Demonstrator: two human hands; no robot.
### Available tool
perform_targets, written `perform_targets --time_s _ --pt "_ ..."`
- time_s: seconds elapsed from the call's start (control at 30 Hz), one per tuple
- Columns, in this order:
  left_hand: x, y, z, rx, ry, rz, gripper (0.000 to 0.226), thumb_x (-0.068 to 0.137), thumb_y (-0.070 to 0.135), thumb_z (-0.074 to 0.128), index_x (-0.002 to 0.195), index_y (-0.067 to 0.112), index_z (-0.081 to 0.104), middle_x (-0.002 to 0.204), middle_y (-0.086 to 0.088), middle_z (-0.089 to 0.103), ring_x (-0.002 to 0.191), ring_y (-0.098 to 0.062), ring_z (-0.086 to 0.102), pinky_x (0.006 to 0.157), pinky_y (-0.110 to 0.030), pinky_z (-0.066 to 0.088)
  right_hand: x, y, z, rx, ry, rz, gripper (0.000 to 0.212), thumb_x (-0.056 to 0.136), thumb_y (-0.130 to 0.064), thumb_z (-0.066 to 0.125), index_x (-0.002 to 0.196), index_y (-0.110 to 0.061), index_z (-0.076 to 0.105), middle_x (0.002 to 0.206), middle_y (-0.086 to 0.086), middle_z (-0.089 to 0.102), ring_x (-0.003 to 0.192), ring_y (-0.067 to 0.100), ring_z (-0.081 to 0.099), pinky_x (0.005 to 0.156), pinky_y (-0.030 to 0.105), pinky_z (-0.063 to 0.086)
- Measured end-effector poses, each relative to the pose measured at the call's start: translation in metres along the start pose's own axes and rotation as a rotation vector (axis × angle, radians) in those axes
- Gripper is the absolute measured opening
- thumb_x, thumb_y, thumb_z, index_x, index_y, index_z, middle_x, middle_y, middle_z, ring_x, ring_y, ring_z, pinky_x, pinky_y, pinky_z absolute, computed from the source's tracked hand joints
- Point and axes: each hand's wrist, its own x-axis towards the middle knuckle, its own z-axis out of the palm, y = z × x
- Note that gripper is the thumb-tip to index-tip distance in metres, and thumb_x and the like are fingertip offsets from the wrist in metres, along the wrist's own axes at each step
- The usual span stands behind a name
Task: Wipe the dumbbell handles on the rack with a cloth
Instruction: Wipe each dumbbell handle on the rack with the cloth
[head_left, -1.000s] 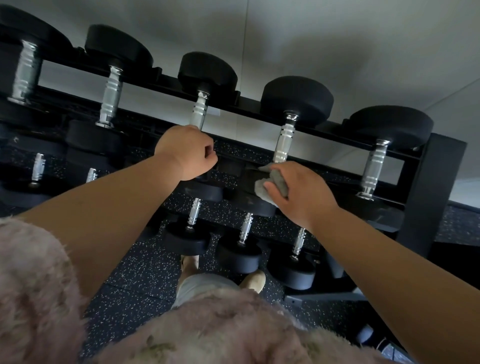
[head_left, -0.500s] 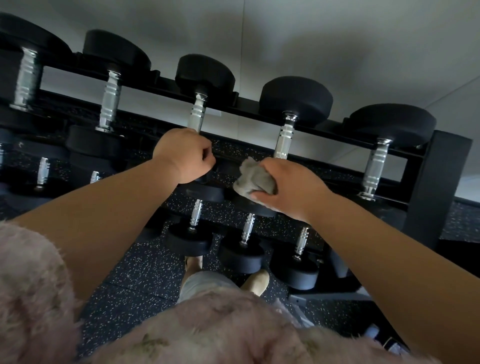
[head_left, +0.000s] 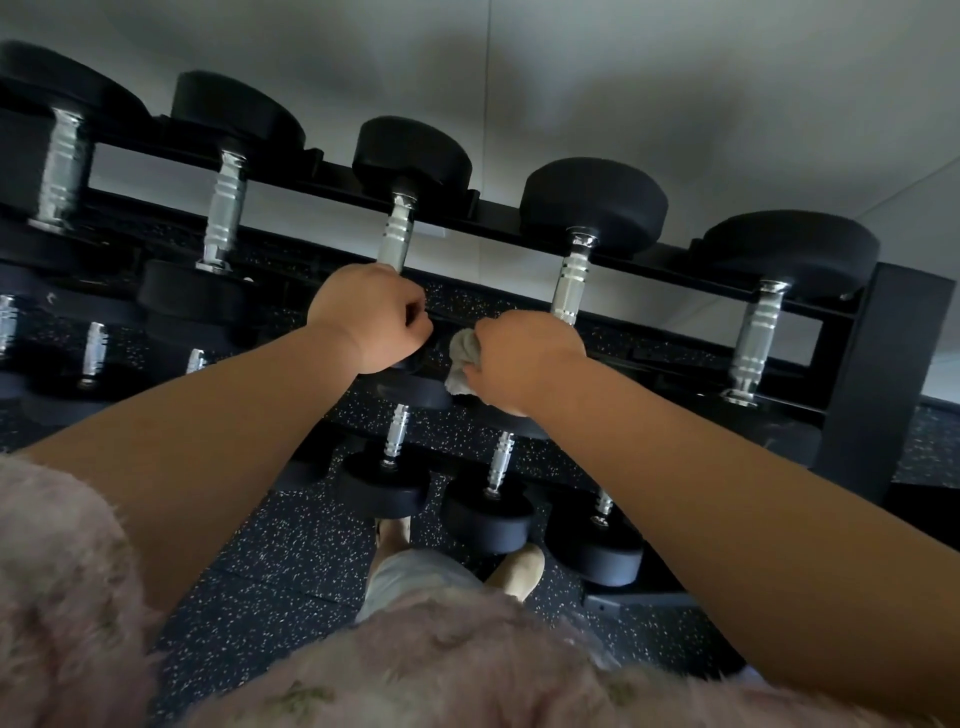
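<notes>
**Fingers.** Left hand (head_left: 370, 318): fingers (head_left: 413, 323) fully curled in a fist round the lower part of the third handle (head_left: 396, 236) on the top row of the rack (head_left: 885, 374). Chrome shows only above the fist. Right hand (head_left: 527, 361): fingers closed, bunching a grey cloth (head_left: 461, 358) that bulges out on the side facing the left hand. This hand sits at the lower end of the fourth handle (head_left: 571, 278), just beside the left hand and apart from it. Whether the cloth wraps that handle or only lies against its end cannot be told, because the hand covers the contact.

**Hidden or unclear.** The near heads of the third and fourth dumbbells lie behind the hands and forearms. The right fingertips are out of sight under the hand. The leftmost dumbbell is cut off by the frame edge and blurred.

**Rack.** The top row carries five dumbbells with black round heads and ribbed chrome handles, lying front to back across the rails. A lower row (head_left: 397, 434) of smaller dumbbells sits beneath, partly covered by the arms. A black upright post closes the rack on the right.

**Surroundings.** The floor (head_left: 291, 551) is black rubber with pale speckles. A plain pale wall (head_left: 623, 78) with one vertical seam stands behind the rack. A fuzzy pink garment (head_left: 67, 597) fills the bottom of the view. A tan shoe (head_left: 519, 569) shows on the floor under the lower row.
</notes>
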Motion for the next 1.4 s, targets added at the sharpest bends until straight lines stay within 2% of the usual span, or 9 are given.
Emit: perform_targets --time_s 0.13,0.3,0.43,0.6,0.73,0.93,1.1,1.27,1.4 --pt "0.000 -0.001 -0.001 0.004 0.009 0.007 0.028 0.096 0.049 0.049 0.089 0.034 0.071 0.086 0.007 0.059 0.081 -0.020 0.057 0.067 -0.030 0.041 -0.038 0.027 0.008 0.123 0.128 -0.027 0.033 0.101 -0.057 0.051 0.099 -0.025 0.051 0.095 -0.006 0.052 0.087 0.017 0.058 0.075 0.034 0.053" --pt "-0.001 0.000 -0.004 -0.013 0.000 0.000 0.028 0.095 0.048 0.048 0.085 0.034 0.071 0.084 0.008 0.058 0.077 -0.019 0.058 0.067 -0.031 0.048 -0.097 0.073 0.044 0.419 0.345 0.017 0.034 0.103 -0.034 0.057 0.130 -0.013 0.063 0.119 0.001 0.066 0.110 0.020 0.062 0.094 0.024 0.044" --pt "-0.001 0.000 -0.004 -0.004 -0.005 0.008 0.028 0.096 0.046 0.048 0.085 0.034 0.071 0.085 0.008 0.059 0.078 -0.018 0.058 0.068 -0.030 0.047 -0.101 0.087 0.066 0.624 0.235 0.197 0.056 0.102 -0.061 0.039 0.140 -0.022 0.053 0.126 -0.003 0.063 0.112 0.014 0.060 0.099 0.031 0.049" --pt "-0.001 0.002 -0.004 -0.006 -0.001 -0.005 0.025 0.096 0.045 0.052 0.087 0.034 0.073 0.088 0.005 0.061 0.081 -0.020 0.059 0.070 -0.030 0.043 -0.079 0.048 0.058 0.329 0.393 0.204 0.062 0.105 -0.058 0.023 0.119 -0.011 0.061 0.107 0.005 0.064 0.100 0.021 0.060 0.098 0.039 0.052" --pt "-0.001 0.004 -0.004 0.002 -0.006 -0.026 0.021 0.095 0.044 0.057 0.085 0.034 0.072 0.088 0.004 0.060 0.082 -0.022 0.059 0.071 -0.033 0.045 -0.075 0.044 0.063 0.336 0.542 0.184 0.046 0.105 -0.054 0.043 0.114 -0.015 0.064 0.103 0.001 0.065 0.095 0.021 0.059 0.094 0.038 0.051" --pt "0.000 0.005 -0.006 0.001 -0.033 -0.031 0.019 0.096 0.044 0.057 0.087 0.038 0.072 0.093 0.005 0.061 0.085 -0.022 0.060 0.074 -0.034 0.050 -0.083 0.065 0.085 0.825 0.474 0.333 0.050 0.103 -0.061 0.035 0.121 -0.022 0.059 0.105 -0.005 0.060 0.096 0.013 0.060 0.089 0.035 0.053" --pt "-0.001 0.004 -0.007 -0.006 -0.017 -0.032 0.018 0.096 0.043 0.058 0.088 0.036 0.074 0.093 0.005 0.062 0.084 -0.020 0.060 0.072 -0.032 0.045 -0.078 0.069 0.082 1.264 0.290 0.660 0.048 0.108 -0.057 0.029 0.119 -0.021 0.060 0.097 -0.005 0.066 0.101 0.019 0.067 0.083 0.031 0.047" --pt "-0.001 0.002 -0.005 -0.022 -0.012 -0.029 0.019 0.097 0.043 0.057 0.090 0.037 0.073 0.092 0.007 0.061 0.085 -0.020 0.059 0.072 -0.031 0.044 -0.070 0.047 0.066 1.141 0.302 0.711 0.050 0.109 -0.054 0.029 0.129 -0.016 0.053 0.109 0.005 0.064 0.086 0.016 0.062 0.076 0.033 0.048" --pt "0.000 0.002 -0.006 -0.015 -0.016 -0.017 0.021 0.097 0.044 0.055 0.092 0.035 0.073 0.092 0.008 0.060 0.085 -0.017 0.057 0.072 -0.031 0.044 -0.079 0.023 0.068 1.021 0.331 0.585 0.050 0.105 -0.052 0.035 0.133 -0.012 0.042 0.135 0.013 0.044 0.108 0.029 0.059 0.092 0.049 0.055"
